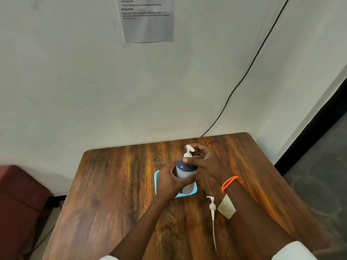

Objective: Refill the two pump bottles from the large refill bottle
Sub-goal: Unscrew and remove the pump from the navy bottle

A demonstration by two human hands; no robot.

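A pump bottle [185, 169] with a dark blue shoulder and pale body stands upright in a light blue tray [194, 190] mid-table. My left hand [171, 182] wraps around its body. My right hand [204, 158] grips the white pump head [189, 151] at the neck. A loose white pump head with a long dip tube [212, 212] lies on the table to the right of the tray. Beside it a pale bottle with a label [226, 207] is partly hidden under my right forearm. I cannot tell which bottle is the large refill bottle.
The wooden table [116, 184] stands against a white wall, its right edge dropping to a grey floor. A printed sheet [147, 19] hangs on the wall and a black cable [244, 76] runs down behind the table. A dark red seat [16, 199] sits at the left.
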